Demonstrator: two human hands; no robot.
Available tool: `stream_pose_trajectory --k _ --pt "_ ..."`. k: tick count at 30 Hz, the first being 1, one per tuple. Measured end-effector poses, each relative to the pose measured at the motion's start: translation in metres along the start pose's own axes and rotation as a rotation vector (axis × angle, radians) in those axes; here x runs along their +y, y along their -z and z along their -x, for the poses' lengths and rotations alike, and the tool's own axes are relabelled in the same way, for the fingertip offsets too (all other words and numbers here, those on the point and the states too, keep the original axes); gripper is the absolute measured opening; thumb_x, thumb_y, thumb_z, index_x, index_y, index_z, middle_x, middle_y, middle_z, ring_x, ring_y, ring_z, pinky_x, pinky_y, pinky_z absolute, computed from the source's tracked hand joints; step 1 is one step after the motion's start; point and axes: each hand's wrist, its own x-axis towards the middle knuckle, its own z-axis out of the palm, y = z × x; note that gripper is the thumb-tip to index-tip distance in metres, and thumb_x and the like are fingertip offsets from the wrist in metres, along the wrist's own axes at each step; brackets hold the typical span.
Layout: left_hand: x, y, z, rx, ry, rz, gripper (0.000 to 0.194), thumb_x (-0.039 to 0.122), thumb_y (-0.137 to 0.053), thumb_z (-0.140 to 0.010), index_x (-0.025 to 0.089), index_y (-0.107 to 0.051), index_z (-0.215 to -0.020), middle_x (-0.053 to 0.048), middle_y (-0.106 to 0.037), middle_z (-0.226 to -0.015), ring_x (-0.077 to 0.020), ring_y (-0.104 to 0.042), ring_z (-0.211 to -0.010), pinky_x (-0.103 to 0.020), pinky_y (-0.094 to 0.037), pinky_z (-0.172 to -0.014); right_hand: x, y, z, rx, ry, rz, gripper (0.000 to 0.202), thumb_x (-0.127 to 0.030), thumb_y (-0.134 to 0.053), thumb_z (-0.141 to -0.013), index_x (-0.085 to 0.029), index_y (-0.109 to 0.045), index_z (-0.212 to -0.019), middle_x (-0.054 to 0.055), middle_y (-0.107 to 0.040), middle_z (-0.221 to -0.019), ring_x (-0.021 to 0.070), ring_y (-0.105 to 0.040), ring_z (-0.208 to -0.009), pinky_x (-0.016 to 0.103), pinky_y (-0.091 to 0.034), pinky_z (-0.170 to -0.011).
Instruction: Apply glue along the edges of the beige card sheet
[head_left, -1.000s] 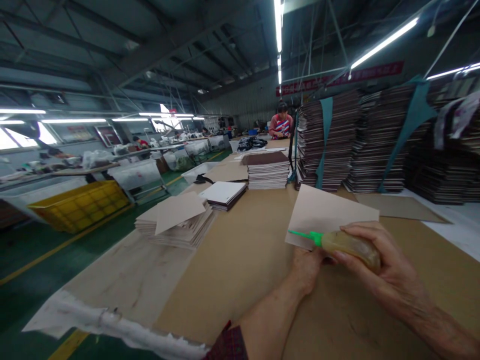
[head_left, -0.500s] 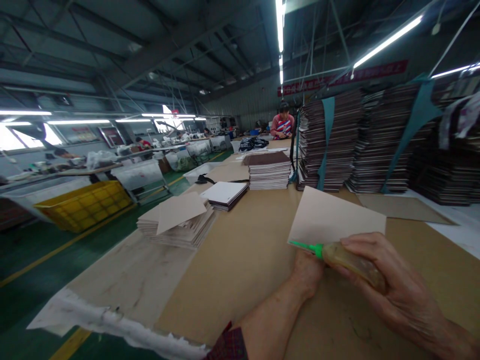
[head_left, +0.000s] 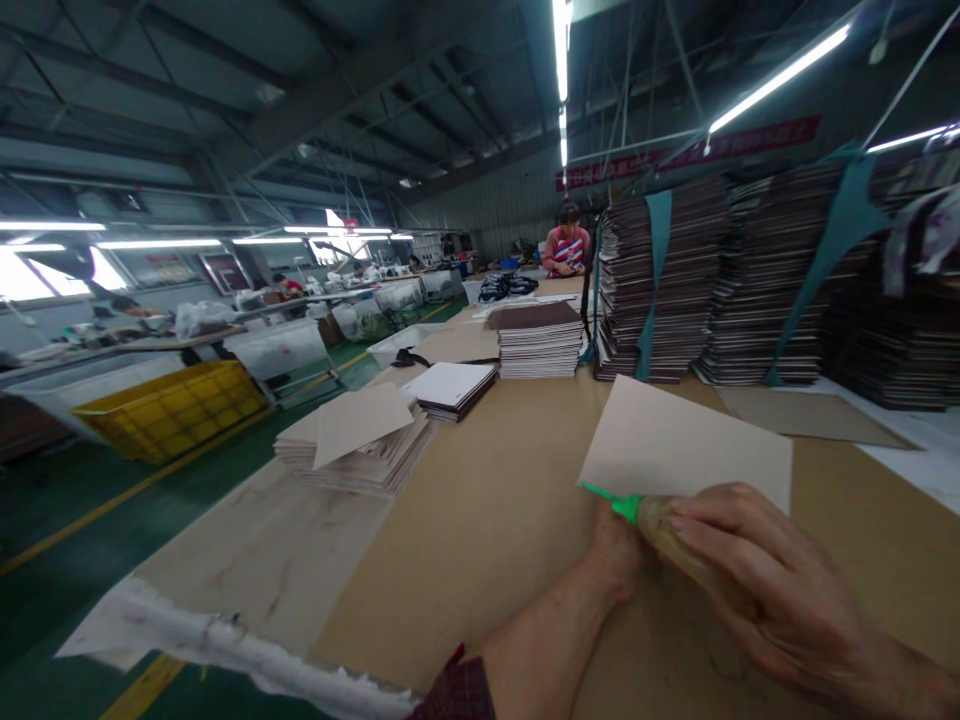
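Note:
My right hand (head_left: pixel 772 580) is wrapped round a cloudy tan squeeze bottle (head_left: pixel 667 535) with a green nozzle (head_left: pixel 615 500). The nozzle's tip lies at the left corner of a pale beige board (head_left: pixel 682 450). My left hand (head_left: pixel 619 550) is below that board, near its lower edge; its fingers are hidden behind the bottle and the board. Under both hands spreads a brown sheet (head_left: pixel 480 530) on the table.
On the left lies a stack of beige boards (head_left: pixel 360 430), with white-topped boards (head_left: pixel 450 388) beyond it. A dark-topped stack (head_left: pixel 538 345) and tall strapped stacks (head_left: pixel 675 280) stand behind. Another person (head_left: pixel 566 250) is at the far end. A yellow bin (head_left: pixel 176 410) stands left.
The beige board has shifted and turned slightly, its right side moving right and nearer. My right hand and the bottle have moved slightly down, with the nozzle tilted more.

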Motion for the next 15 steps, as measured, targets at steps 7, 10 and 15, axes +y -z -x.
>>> stream_pose_trajectory --k 7,10,15 --pt "0.0 -0.003 -0.002 -0.065 -0.07 -0.023 0.036 0.032 -0.089 -0.064 0.019 -0.083 -0.096 -0.008 -0.081 -0.103 -0.0276 -0.071 -0.101 -0.04 -0.052 -0.103 0.011 -0.002 0.015 -0.033 -0.095 0.06 0.027 -0.017 -0.06 -0.103 -0.018 -0.061 -0.13 0.011 -0.068 -0.111 0.0234 -0.067 -0.1 0.032 -0.06 -0.081" --pt "-0.006 0.002 -0.004 -0.042 -0.043 -0.046 0.035 0.026 -0.085 -0.064 0.018 -0.083 -0.099 -0.009 -0.082 -0.104 -0.0274 -0.071 -0.097 -0.039 -0.055 -0.093 0.014 -0.001 0.022 -0.067 -0.143 0.171 0.04 -0.021 -0.055 -0.101 -0.016 -0.054 -0.141 0.015 -0.068 -0.121 0.0272 -0.069 -0.11 0.035 -0.062 -0.087" --pt "-0.008 0.004 -0.002 -0.019 -0.007 -0.076 0.034 0.029 -0.085 -0.065 0.019 -0.083 -0.097 -0.009 -0.082 -0.102 -0.0279 -0.072 -0.089 -0.04 -0.057 -0.085 0.013 0.004 0.025 -0.158 -0.154 0.251 0.043 -0.018 -0.052 -0.086 -0.019 -0.057 -0.129 0.016 -0.066 -0.126 0.0311 -0.07 -0.112 0.04 -0.065 -0.086"
